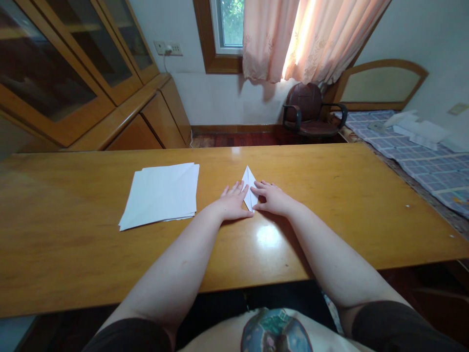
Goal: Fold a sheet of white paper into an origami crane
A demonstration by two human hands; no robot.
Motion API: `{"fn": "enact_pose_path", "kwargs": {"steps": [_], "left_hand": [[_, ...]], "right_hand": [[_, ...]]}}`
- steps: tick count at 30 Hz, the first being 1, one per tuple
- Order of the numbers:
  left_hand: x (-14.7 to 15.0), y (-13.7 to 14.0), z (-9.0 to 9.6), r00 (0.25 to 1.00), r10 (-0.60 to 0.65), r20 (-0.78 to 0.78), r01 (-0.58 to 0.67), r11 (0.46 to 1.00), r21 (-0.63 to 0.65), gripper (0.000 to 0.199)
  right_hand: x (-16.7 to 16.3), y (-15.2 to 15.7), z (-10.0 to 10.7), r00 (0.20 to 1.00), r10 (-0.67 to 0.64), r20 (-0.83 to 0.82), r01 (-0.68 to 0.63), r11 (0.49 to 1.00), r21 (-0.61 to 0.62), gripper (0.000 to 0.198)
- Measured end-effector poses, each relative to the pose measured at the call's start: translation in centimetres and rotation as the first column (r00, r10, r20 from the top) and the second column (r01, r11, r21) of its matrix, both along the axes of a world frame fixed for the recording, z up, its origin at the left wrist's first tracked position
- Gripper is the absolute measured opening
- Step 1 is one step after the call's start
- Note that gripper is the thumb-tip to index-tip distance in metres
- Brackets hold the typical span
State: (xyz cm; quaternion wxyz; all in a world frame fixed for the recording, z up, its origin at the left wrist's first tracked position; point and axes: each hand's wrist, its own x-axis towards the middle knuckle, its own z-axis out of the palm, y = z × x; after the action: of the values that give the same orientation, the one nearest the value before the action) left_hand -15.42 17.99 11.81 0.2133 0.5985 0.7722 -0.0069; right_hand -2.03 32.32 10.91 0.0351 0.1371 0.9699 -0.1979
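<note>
A small folded white paper (250,198), kite-shaped with a crease down its middle, lies on the wooden table (293,171). Its point faces away from me. My left hand (234,201) rests on its left edge, fingers spread and thumb by the near tip. From the other side, my right hand (273,198) touches the right edge with fingers apart. Both hands press the paper from above rather than wrap round it. Parts of its edges are hidden beneath my fingers.
A loose stack of white sheets (163,195) lies left of my hands. Tiny white scraps (407,206) dot the table's right side. Beyond stand a wooden cabinet (154,112), a brown armchair (309,110) and a bed (410,146) with papers on it.
</note>
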Motion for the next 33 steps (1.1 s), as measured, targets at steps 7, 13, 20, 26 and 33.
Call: {"fn": "enact_pose_path", "kwargs": {"steps": [7,13,20,26,33], "left_hand": [[0.1,0.03,0.39,1.0,-0.005,0.006,0.005,0.999,-0.035,0.105],[-0.02,0.2,-0.19,1.0,-0.007,-0.015,0.006,1.0,-0.027,0.107],[-0.25,0.19,-0.26,1.0,-0.002,0.029,0.002,1.0,-0.015,0.105],[-0.51,0.06,-0.29,0.998,-0.001,0.059,0.002,1.0,-0.02,0.103],[-0.28,0.07,-0.5,0.999,0.007,0.033,-0.007,1.0,0.001,0.104]], "right_hand": [[-0.01,-0.05,0.11,1.0,-0.005,0.01,0.005,1.0,0.007,0.077],[-0.15,-0.45,-0.04,0.998,-0.037,-0.043,0.037,0.999,0.0,0.068],[-0.7,-0.9,-0.58,0.993,-0.096,-0.072,0.097,0.995,0.016,0.068],[-0.63,-0.92,-0.4,0.992,-0.1,-0.071,0.1,0.995,-0.003,0.069],[-0.75,-0.95,-0.54,0.991,-0.111,-0.072,0.111,0.994,-0.01,0.069]]}}
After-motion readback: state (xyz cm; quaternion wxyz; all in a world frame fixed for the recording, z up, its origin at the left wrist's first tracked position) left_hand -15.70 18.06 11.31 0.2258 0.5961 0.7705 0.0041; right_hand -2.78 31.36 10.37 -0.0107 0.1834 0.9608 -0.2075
